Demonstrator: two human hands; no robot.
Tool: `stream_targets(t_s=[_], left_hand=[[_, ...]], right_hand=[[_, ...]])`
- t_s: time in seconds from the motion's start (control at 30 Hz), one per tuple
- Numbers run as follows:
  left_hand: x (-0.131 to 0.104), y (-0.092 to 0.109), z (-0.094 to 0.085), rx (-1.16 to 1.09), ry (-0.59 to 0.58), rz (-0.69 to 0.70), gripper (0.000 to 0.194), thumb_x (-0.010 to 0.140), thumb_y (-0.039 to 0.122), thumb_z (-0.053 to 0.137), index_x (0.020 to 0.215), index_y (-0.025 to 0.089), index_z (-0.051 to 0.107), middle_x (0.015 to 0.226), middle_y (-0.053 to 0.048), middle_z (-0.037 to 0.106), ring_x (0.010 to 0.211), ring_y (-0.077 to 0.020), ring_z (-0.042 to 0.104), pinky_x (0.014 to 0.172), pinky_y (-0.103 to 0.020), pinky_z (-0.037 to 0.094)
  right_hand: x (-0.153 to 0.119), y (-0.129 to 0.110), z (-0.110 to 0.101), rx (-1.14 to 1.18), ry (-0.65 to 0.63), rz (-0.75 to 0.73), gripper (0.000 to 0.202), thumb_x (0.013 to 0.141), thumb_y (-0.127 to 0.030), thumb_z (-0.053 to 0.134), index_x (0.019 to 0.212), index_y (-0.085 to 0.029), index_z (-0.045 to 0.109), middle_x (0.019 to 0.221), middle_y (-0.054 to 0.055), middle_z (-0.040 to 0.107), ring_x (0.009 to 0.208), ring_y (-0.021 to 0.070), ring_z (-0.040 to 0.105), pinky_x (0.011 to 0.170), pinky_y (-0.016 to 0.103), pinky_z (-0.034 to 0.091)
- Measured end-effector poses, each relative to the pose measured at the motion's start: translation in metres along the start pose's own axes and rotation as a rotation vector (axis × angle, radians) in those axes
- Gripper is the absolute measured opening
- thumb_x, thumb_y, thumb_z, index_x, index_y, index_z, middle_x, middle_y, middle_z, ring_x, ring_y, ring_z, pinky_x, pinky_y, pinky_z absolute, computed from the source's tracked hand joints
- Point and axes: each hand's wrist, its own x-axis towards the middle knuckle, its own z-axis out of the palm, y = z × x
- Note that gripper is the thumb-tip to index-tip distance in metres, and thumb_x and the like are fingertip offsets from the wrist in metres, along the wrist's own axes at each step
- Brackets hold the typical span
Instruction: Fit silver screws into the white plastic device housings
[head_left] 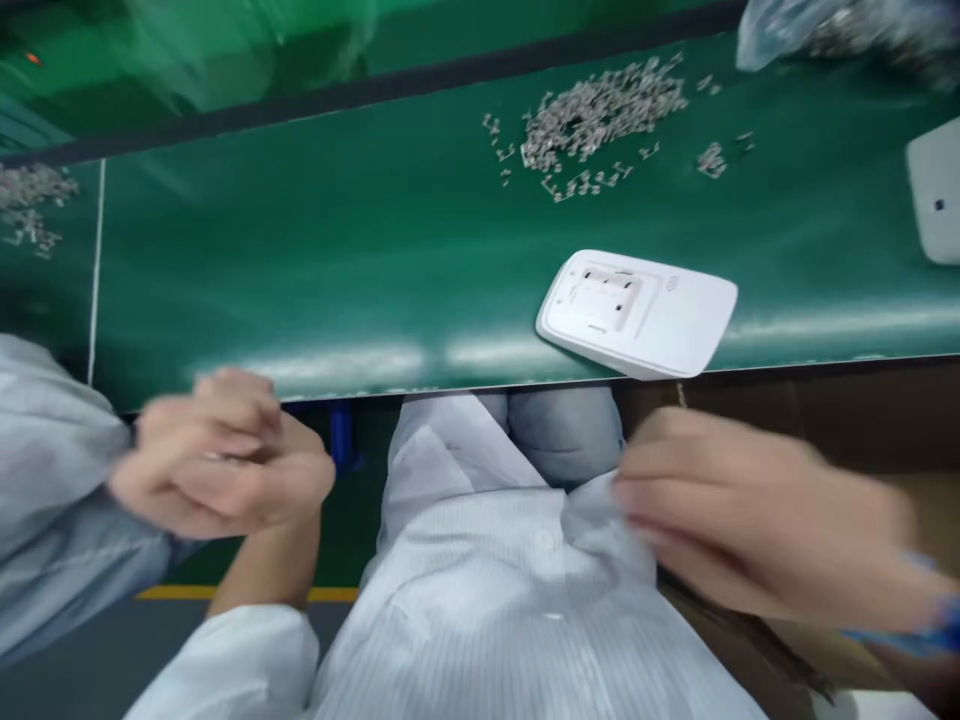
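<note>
A green belt (337, 270) carries a white plastic casing (637, 313) at its near edge, a heap of small metal parts (600, 115) toward the far edge, and another white piece (936, 190) at right.

One head-worn camera looks steeply down, close over the lap and the green belt (300, 280) edge

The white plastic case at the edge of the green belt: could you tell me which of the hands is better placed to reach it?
Probably the right hand: it hovers just below the white case, while the left hand is far off.
</note>
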Motion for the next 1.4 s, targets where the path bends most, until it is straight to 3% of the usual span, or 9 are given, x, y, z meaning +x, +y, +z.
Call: stream_targets(t_s=[0.07,0.2,0.37,0.5,0.67,0.93,1.17,1.3,1.4], left_hand=[[-0.036,-0.027,-0.006,-0.013,0.17,-0.053,0.038,0.101,0.051,0.046,0.08,0.02,0.046,0.066,0.005,0.043,0.055,-0.0069,0.048,0.049,-0.019,0.034],[-0.085,-0.065,-0.011,-0.034,0.303,-0.091,0.035,0.1,0.048,0.05,0.079,0.021,0.044,0.064,0.007,0.04,0.051,-0.0056,0.04,0.048,-0.018,0.032],[-0.088,-0.07,-0.02,-0.179,0.233,-0.15,0.03,0.095,0.047,0.062,0.089,0.019,0.053,0.074,0.005,0.052,0.05,-0.0042,0.043,0.049,-0.02,0.038],[-0.071,-0.043,-0.019,-0.392,0.031,-0.187,0.021,0.09,0.035,0.071,0.093,0.018,0.059,0.084,0.001,0.061,0.054,-0.0051,0.052,0.054,-0.021,0.044],[-0.044,-0.002,0.001,-0.432,-0.319,-0.224,0.013,0.092,0.031,0.068,0.097,0.02,0.064,0.087,-0.001,0.066,0.062,-0.008,0.057,0.062,-0.023,0.048],[0.047,0.03,0.105,0.072,-0.754,0.454,0.013,0.091,0.023,0.059,0.09,0.021,0.072,0.094,-0.003,0.067,0.077,-0.0136,0.06,0.064,-0.026,0.047],[0.108,-0.007,0.192,0.535,-0.805,0.889,0.025,0.096,0.017,0.048,0.109,0.016,0.069,0.1,-0.01,0.068,0.09,-0.0222,0.061,0.078,-0.037,0.048],[0.111,-0.016,0.196,0.637,-0.65,1.041,0.024,0.094,0.017,0.051,0.106,0.017,0.071,0.116,-0.016,0.066,0.105,-0.0305,0.055,0.078,-0.042,0.042],[0.095,-0.011,0.181,0.439,-0.646,1.191,0.021,0.092,0.018,0.053,0.104,0.019,0.07,0.121,-0.012,0.066,0.111,-0.0299,0.052,0.085,-0.045,0.037]], right_hand=[[0.01,0.001,0.048,-0.084,-0.124,-0.143,0.015,0.097,-0.014,0.06,0.102,-0.024,0.069,0.089,0.003,0.07,0.073,0.0178,0.063,0.064,0.032,0.053],[0.016,0.026,0.133,-0.347,-0.491,-0.039,0.016,0.103,-0.017,0.052,0.099,-0.016,0.067,0.097,0.008,0.064,0.088,0.0215,0.062,0.07,0.032,0.052],[0.004,0.052,0.166,-0.498,-0.775,0.04,0.019,0.101,-0.006,0.048,0.104,-0.014,0.065,0.105,0.01,0.062,0.097,0.0224,0.061,0.072,0.029,0.051],[0.0,0.038,0.146,-0.371,-0.713,0.153,0.018,0.099,-0.004,0.051,0.107,-0.014,0.065,0.104,0.009,0.065,0.089,0.0201,0.066,0.074,0.029,0.053],[0.005,0.014,0.083,-0.123,-0.168,0.119,0.016,0.101,-0.012,0.051,0.106,-0.016,0.065,0.102,0.007,0.07,0.092,0.0192,0.068,0.082,0.031,0.057],[0.02,0.013,-0.04,-0.237,0.375,0.317,0.009,0.092,-0.02,0.066,0.095,-0.022,0.074,0.093,0.002,0.076,0.082,0.0202,0.072,0.073,0.028,0.058],[0.034,0.061,-0.076,-0.465,0.336,0.295,0.026,0.094,-0.015,0.055,0.114,-0.021,0.071,0.088,0.001,0.076,0.077,0.0193,0.072,0.07,0.029,0.056],[0.047,0.071,-0.064,-0.61,0.22,0.202,0.017,0.096,-0.015,0.056,0.093,-0.018,0.072,0.09,0.004,0.075,0.079,0.0197,0.071,0.069,0.028,0.055],[0.058,0.07,-0.057,-0.625,0.152,0.205,0.02,0.098,-0.011,0.053,0.093,-0.016,0.072,0.096,0.006,0.074,0.082,0.0195,0.07,0.071,0.028,0.054]])
